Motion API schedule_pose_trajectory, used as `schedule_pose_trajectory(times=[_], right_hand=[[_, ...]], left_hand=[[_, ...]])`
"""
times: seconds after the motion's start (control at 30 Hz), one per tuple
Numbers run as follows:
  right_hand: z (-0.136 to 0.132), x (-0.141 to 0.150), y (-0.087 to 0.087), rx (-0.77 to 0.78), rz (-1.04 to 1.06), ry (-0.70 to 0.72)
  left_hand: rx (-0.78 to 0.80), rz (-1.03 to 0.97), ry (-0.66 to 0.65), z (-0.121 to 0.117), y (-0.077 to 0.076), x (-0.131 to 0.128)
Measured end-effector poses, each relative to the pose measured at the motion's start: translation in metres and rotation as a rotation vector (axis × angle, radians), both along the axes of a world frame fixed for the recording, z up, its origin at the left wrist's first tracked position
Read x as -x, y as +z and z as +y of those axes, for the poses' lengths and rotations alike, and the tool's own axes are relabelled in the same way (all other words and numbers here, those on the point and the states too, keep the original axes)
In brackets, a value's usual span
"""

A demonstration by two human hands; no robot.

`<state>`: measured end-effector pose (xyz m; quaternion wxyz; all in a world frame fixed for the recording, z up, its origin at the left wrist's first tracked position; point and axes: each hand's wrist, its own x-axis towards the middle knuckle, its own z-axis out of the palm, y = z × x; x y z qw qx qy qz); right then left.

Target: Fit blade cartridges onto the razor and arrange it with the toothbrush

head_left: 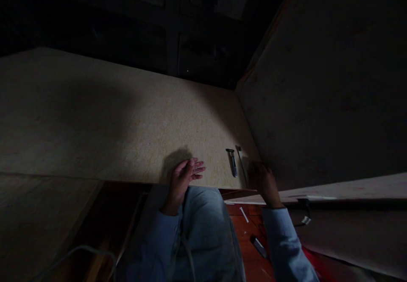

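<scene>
Shadows are crossing the table (152, 121); the left hand (184, 175) is hanging loose, empty; the right hand (267, 183), grip indiscernible, is lying at four o'clock of the brush (242, 164); gentleness would be sparing the razor (233, 164).

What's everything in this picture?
tabletop: one, beige, centre left
razor: one, black, on tabletop's right
toothbrush: one, greyish, right of razor
panel: one, dark, right
background: one, blackish, top
floor: one, reddish, below
strip: one, white, on floor
slab: one, dark, on floor
tag: one, white, lower right
red thing: one, bottom right
cable: at least one, pale, lower left
jeans: one pair, blue, bottom
sleeves: two, blue, bottom
left grip: one, bare, near tabletop's front edge
right grip: one, dim, beside toothbrush
</scene>
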<state>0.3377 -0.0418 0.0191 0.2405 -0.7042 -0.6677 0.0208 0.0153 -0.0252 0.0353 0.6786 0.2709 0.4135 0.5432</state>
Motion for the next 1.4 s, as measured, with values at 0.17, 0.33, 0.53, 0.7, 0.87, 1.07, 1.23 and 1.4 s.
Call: schedule_pose_trajectory(times=[0.17, 0.33, 0.53, 0.7, 0.87, 1.07, 1.23, 1.4], right_hand=[[0.004, -0.002, 0.005, 0.075, -0.104, -0.025], [0.012, 0.008, 0.027, 0.248, -0.207, -0.083], [0.025, 0.010, 0.040, 0.363, -0.220, 0.004], [0.018, 0.013, 0.041, 0.221, -0.106, 0.013], [0.007, 0.055, 0.054, -0.016, 0.293, 0.124], [0.013, 0.137, 0.073, -0.006, 0.462, 0.482], [0.027, 0.165, 0.069, 0.032, 0.465, 0.587], [0.033, 0.166, 0.064, 0.048, 0.391, 0.611]], left_hand=[[-0.012, 0.028, 0.010, -0.001, 0.001, -0.001], [-0.011, 0.032, 0.013, 0.000, 0.000, 0.000], [-0.017, 0.026, 0.018, 0.001, -0.001, -0.001], [-0.011, 0.015, -0.011, 0.002, -0.001, -0.001], [-0.005, -0.002, -0.020, 0.002, -0.002, -0.003], [-0.015, -0.001, -0.001, 0.003, -0.003, -0.003], [-0.029, -0.002, -0.026, 0.003, -0.004, -0.001], [-0.028, -0.032, -0.040, 0.003, -0.003, -0.001]])
